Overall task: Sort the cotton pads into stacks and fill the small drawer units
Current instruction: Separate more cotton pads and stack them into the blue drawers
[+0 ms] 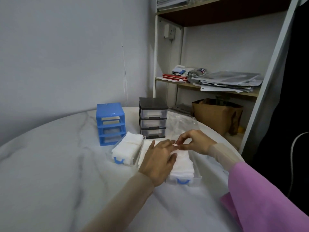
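Note:
Two clear drawers with blue handles lie on the white sheet. The left drawer [117,160] holds a stack of white cotton pads [127,145]. The right drawer [197,179] holds another stack of pads [184,164]. My left hand [158,160] lies flat on the right stack with straight fingers. My right hand [194,142] pinches the far end of a pad above that stack. The blue drawer unit [110,123] has its top slots empty. The black drawer unit [153,118] has three clear drawers shut.
A crumpled clear plastic bag [182,123] lies behind my hands, right of the black unit. A metal shelf [217,91] with papers and books stands at the back right, a brown paper bag [217,114] below it. The wall is close behind the units.

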A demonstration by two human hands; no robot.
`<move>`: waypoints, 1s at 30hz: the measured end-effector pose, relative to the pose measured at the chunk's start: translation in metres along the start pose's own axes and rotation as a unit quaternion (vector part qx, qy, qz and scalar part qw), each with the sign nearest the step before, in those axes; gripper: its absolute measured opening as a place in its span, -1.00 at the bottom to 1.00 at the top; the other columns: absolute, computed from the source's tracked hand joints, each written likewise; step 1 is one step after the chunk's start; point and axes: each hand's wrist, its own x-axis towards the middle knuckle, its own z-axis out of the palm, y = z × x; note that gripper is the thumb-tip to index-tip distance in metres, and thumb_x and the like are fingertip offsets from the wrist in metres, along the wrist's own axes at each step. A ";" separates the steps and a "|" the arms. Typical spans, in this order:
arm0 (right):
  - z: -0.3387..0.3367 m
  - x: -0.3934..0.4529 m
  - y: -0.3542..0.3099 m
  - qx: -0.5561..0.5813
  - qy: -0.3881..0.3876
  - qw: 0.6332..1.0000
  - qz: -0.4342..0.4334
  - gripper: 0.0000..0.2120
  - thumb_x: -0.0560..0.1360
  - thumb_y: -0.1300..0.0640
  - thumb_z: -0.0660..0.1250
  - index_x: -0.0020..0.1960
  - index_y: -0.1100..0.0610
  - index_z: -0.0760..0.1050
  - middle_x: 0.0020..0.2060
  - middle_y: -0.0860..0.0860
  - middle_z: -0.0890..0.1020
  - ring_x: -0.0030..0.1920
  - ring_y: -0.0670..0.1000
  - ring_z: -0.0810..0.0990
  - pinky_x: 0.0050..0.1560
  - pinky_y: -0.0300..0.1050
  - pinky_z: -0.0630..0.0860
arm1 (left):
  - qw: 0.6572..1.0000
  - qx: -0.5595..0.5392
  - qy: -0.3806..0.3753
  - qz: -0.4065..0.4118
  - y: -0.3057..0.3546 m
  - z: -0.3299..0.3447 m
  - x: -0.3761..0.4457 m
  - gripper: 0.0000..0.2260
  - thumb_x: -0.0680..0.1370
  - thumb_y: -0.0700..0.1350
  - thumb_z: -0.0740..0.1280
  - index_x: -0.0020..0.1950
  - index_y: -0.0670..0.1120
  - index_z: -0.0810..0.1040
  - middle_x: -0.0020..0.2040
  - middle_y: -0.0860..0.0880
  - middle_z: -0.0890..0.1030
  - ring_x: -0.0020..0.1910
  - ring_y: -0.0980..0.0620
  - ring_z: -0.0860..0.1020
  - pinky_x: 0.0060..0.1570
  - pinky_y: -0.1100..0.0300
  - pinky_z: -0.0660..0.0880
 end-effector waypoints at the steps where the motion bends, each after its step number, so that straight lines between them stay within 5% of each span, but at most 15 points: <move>1: 0.002 -0.001 0.002 -0.006 0.004 1.000 -0.005 -0.85 0.47 0.13 0.38 0.03 0.10 0.62 -0.09 -0.07 0.61 -0.11 -0.16 0.52 -0.09 -0.49 0.38 | 1.000 0.012 -0.021 0.001 0.001 0.002 0.000 -0.65 0.63 -0.10 0.11 0.42 0.04 0.34 0.45 0.09 0.31 0.43 0.14 0.22 0.46 0.18 -0.06; 14: 0.011 -0.005 0.015 0.019 0.072 0.997 -0.014 -0.92 0.46 0.20 0.40 -0.05 0.08 0.61 -0.12 -0.06 0.62 -0.10 -0.13 0.53 -0.15 -0.45 0.39 | 0.982 0.118 -0.144 0.025 0.003 0.011 -0.002 -0.54 0.64 -0.13 -0.01 0.54 0.02 0.00 0.55 0.09 0.02 0.51 0.14 -0.05 0.42 -0.04 -0.33; 22: 0.001 -0.020 0.004 0.237 0.162 0.958 0.008 -0.65 0.43 0.48 0.21 0.06 0.10 0.43 -0.11 0.03 0.49 -0.22 -0.06 0.42 -0.26 -0.34 0.45 | 0.997 0.032 -0.065 0.007 0.005 -0.003 0.001 -0.58 0.62 -0.20 0.04 0.48 0.06 0.20 0.46 0.13 0.26 0.45 0.22 0.12 0.37 -0.09 -0.43; 26: -0.004 -0.029 -0.007 0.330 0.177 0.927 -0.005 -0.55 0.37 0.65 0.05 0.05 0.20 0.38 -0.14 0.02 0.46 -0.25 -0.14 0.40 -0.40 -0.43 0.37 | 0.998 -0.069 0.004 -0.007 0.001 -0.005 0.005 -0.65 0.58 -0.25 0.14 0.33 0.01 0.41 0.30 0.09 0.45 0.33 0.12 0.32 0.45 0.08 -0.01; 30: -0.005 -0.037 -0.013 0.389 0.169 0.905 -0.015 -0.48 0.36 0.66 -0.02 0.04 0.15 0.40 -0.14 0.02 0.50 -0.21 -0.15 0.42 -0.39 -0.42 0.37 | 0.975 -0.215 0.041 -0.040 0.006 -0.005 0.007 -0.70 0.53 -0.32 0.18 0.17 -0.03 0.52 0.06 0.05 0.58 -0.03 0.19 0.46 0.09 0.31 0.38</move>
